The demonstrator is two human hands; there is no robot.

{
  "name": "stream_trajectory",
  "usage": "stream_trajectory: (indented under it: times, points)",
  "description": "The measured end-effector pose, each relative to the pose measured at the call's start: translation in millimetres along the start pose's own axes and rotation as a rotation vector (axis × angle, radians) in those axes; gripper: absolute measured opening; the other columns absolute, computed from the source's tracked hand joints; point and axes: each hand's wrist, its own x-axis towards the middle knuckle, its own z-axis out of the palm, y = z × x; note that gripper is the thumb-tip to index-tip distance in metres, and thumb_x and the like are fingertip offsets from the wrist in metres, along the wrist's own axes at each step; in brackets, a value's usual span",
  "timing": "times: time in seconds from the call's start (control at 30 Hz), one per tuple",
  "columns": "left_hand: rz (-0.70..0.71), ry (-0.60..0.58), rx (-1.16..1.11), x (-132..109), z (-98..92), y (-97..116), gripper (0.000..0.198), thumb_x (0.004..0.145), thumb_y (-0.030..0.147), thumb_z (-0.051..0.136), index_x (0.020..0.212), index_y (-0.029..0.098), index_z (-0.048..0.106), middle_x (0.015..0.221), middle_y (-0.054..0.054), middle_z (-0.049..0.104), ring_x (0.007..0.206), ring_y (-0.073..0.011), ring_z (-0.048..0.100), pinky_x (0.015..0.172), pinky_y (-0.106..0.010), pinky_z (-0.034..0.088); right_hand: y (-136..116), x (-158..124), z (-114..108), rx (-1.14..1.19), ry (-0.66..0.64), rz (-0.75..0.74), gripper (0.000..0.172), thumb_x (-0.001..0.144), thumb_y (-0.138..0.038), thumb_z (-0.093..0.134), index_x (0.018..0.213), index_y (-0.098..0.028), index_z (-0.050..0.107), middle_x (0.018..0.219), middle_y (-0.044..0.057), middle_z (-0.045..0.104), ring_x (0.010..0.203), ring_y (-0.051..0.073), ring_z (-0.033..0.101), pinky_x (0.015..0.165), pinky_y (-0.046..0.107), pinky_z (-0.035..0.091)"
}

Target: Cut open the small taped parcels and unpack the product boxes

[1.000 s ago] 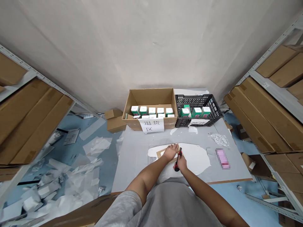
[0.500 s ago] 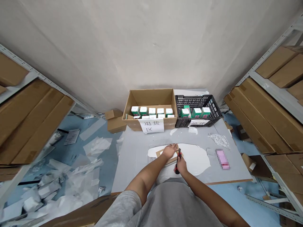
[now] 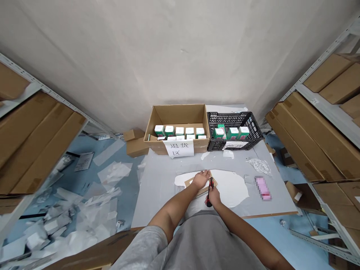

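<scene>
A small flat brown cardboard box (image 3: 189, 182) with a white label lies on the white sheet (image 3: 234, 187) on the table, partly hidden under my left hand. My left hand (image 3: 200, 179) presses and holds the box, its fingers bent over the far part. In my right hand (image 3: 214, 196) is a red-and-black utility knife (image 3: 208, 198), gripped with its front end pointing away from me. The knife's tip is over the right end of the box; whether the blade touches the cardboard, I cannot tell.
Behind stand an open cardboard carton (image 3: 180, 110) and a black plastic crate (image 3: 254, 129), both holding green-and-white boxes. Bubble wrap (image 3: 260, 166) and a pink pixelated item (image 3: 263, 188) lie at right. Shelves with cartons flank the table (image 3: 157, 176); paper scraps (image 3: 95, 213) litter the left floor.
My right hand and the knife have shifted slightly left, bringing the tip over the box's right end. My left hand stays on the box.
</scene>
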Motion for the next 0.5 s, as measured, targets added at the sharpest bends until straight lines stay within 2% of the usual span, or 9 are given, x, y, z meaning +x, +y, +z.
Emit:
stream_trajectory:
  times: [0.13,0.3,0.4,0.5]
  points:
    - [-0.02,-0.023,-0.002,-3,-4.0,4,0.047,0.112,0.03,0.045,0.157,0.016,0.049,0.144,-0.02,0.061,0.116,-0.0282,0.068,0.09,-0.039,0.059,0,3,4,0.065,0.002,0.011,0.03,0.112,-0.038,0.031,0.111,-0.021,0.055,0.047,-0.006,0.055,0.035,0.02,0.06,0.039,0.025,0.048]
    - [-0.089,-0.062,-0.018,-3,-12.5,8,0.048,0.112,0.029,0.046,0.158,0.017,0.046,0.143,-0.02,0.061,0.116,-0.0275,0.069,0.09,-0.038,0.059,14,4,1,0.117,0.043,-0.055,0.04,0.111,-0.051,0.027,0.106,-0.023,0.055,0.047,-0.007,0.053,0.037,0.02,0.061,0.04,0.025,0.049]
    - [-0.094,-0.074,-0.037,-6,-18.6,12,0.05,0.113,0.035,0.046,0.159,0.016,0.045,0.144,-0.022,0.059,0.119,-0.0295,0.068,0.089,-0.039,0.06,15,4,-3,0.146,0.067,-0.063,0.045,0.109,-0.06,0.029,0.105,-0.024,0.056,0.049,-0.007,0.054,0.039,0.02,0.061,0.041,0.027,0.05]
    - [-0.095,-0.084,-0.052,-11,-23.2,17,0.055,0.111,0.045,0.049,0.159,0.017,0.044,0.147,-0.022,0.058,0.121,-0.0307,0.067,0.088,-0.038,0.06,11,6,-5,0.175,0.069,-0.064,0.046,0.109,-0.061,0.03,0.108,-0.025,0.058,0.051,-0.006,0.054,0.041,0.021,0.062,0.042,0.027,0.05]
